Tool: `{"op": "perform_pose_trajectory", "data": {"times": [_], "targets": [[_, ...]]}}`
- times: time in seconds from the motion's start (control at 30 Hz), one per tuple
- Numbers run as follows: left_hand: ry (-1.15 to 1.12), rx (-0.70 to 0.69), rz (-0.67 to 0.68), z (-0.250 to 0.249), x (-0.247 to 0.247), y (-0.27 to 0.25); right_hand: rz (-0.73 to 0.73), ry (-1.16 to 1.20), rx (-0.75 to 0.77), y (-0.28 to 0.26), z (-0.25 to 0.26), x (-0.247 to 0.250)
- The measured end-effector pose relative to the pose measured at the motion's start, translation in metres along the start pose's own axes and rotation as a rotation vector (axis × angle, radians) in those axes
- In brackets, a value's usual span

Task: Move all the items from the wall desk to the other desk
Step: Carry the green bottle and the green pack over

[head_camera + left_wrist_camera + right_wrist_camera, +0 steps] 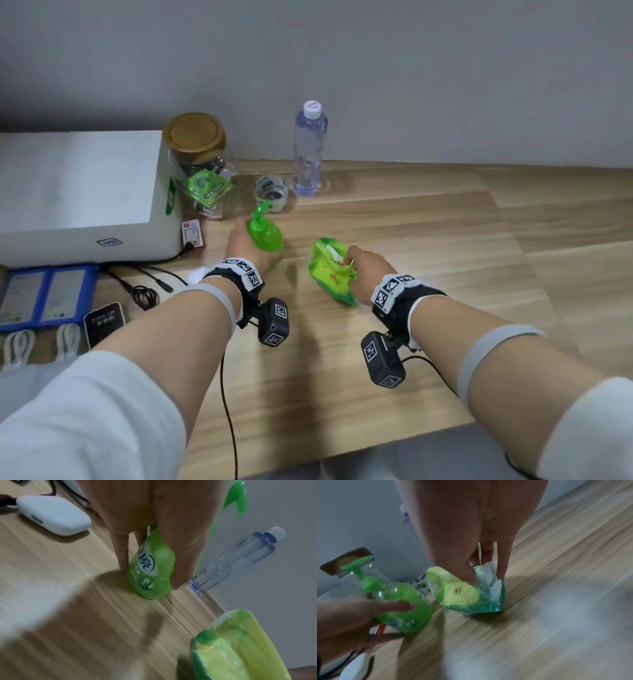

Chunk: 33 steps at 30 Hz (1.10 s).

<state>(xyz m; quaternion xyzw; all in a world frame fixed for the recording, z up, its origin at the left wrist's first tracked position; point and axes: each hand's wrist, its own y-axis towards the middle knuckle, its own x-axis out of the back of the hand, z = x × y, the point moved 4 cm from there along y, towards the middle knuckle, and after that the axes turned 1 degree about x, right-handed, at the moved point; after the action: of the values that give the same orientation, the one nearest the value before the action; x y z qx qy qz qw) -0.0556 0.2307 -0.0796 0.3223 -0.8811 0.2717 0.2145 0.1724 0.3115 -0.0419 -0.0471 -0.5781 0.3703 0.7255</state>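
Right hand point(368, 274): thumb and fingers pinch the crumpled top of the green pouch point(330, 270); the pouch base looks to touch the bench point(411, 219), near its front-middle.
Left hand point(246, 248): fingers and thumb wrapped round the belly of the green pump bottle point(265, 233), just left of the pouch; whether the base is on the bench or just off it I cannot tell.
Pouch handling: soft film, folds under the fingers, looks light. Judged best taken at the gathered top, as now; contents may shift if swung.
Pump bottle handling: stiff, smooth plastic, looks full of green liquid, so moderately heavy and maybe slippery. Take it round the body, not by the pump head point(358, 563), which could depress.
Near left: black phone point(104, 323), blue cases point(44, 294), coiled black cable point(145, 294), white adapter point(53, 514).
Further left: white box point(78, 192), small red-and-white card point(192, 233) at its corner.
Behind the bottle: tape roll point(271, 192); light, rigid, easy by the rim.
Back, near the wall: glass jar point(200, 171) with brown lid, green packet inside; fragile, needs a full wrap grip. Clear water bottle point(309, 150), upright, white cap; tall, could tip if knocked.
Progress: judged early, many items remain on this bench.
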Motion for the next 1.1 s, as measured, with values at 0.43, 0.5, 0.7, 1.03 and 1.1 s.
{"op": "perform_pose_trajectory", "data": {"times": [0.43, 0.5, 0.7, 1.03, 1.1], "targets": [[-0.203, -0.169, 0.328, -0.229, -0.086, -0.11, -0.422, 0.104, -0.124, -0.141, -0.129, 0.177], [-0.219, -0.232, 0.379, -0.28, -0.108, -0.142, -0.516, 0.116, -0.146, -0.173, -0.161, 0.211], [-0.3, -0.397, 0.51, -0.409, -0.197, -0.263, -0.746, 0.192, -0.218, -0.281, -0.288, 0.295], [-0.377, -0.619, 0.668, -0.534, -0.372, -0.453, -0.96, 0.197, -0.377, -0.454, -0.498, 0.359], [-0.354, -0.647, 0.685, -0.55, -0.4, -0.477, -0.986, 0.207, -0.414, -0.476, -0.531, 0.362]]}}
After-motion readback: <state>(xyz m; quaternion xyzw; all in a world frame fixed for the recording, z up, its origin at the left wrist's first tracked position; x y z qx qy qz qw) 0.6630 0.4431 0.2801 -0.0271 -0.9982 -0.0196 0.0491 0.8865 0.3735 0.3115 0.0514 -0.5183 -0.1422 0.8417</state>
